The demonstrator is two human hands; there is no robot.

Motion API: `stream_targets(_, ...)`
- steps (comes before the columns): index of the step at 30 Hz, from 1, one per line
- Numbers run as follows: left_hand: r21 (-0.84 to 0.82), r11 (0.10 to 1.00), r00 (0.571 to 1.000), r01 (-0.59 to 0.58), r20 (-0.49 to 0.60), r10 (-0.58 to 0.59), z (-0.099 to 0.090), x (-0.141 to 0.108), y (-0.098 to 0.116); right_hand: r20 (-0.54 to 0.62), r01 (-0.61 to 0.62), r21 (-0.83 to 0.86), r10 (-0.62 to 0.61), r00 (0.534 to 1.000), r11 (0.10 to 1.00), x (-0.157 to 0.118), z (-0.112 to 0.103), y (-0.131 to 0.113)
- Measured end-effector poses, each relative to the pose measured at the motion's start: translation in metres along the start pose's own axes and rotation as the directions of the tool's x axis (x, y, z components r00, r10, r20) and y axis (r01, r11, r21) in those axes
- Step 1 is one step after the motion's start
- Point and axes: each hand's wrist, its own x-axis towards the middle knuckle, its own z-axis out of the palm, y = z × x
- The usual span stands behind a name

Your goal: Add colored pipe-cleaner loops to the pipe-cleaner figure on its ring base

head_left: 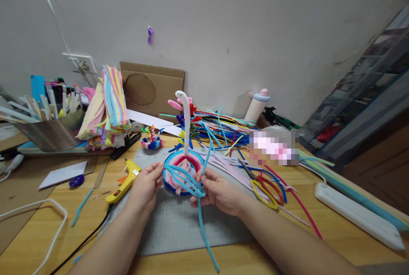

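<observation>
Several looped light-blue pipe cleaners [182, 178] stretch between my two hands. My left hand [150, 185] pinches their left end. At the right end, where the strands cross, my right hand [214, 190] holds them closed between thumb and fingers. One loose blue end points up from there and another hangs down toward the table's front edge. Just behind the strands is a round pipe-cleaner piece [198, 160] with a blue rim and pink inside. A white stem with a rounded, bent top [186, 121] rises behind it.
A yellow glue gun [124, 181] lies left of my left hand, its black cord running forward. Scissors [262, 187] and loose pipe cleaners [228, 166] lie to the right, near a white power strip [358, 215]. A grey mat [179, 236] lies beneath. A metal container [53, 132] holds sticks.
</observation>
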Motion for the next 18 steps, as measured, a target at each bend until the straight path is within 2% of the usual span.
stream_targets(3, -0.015, 1.000, 1.000, 0.005, -0.011, -0.005, 0.000, -0.001, 0.002, -0.049, 0.067, 0.064, -0.064, 0.997, 0.996, 0.002, -0.001, 0.003)
stream_targets(8, 0.025, 1.000, 1.000, -0.011, -0.021, 0.011, -0.001, -0.001, 0.002, -0.031, 0.068, 0.133, -0.064, 0.997, 0.989, 0.003, -0.006, 0.000)
stream_targets(18, 0.268, 0.955, 0.987, -0.126, -0.063, 0.148, 0.002, -0.004, 0.002, -0.113, 0.143, -0.017, -0.144, 0.983, 0.990, 0.001, -0.014, -0.016)
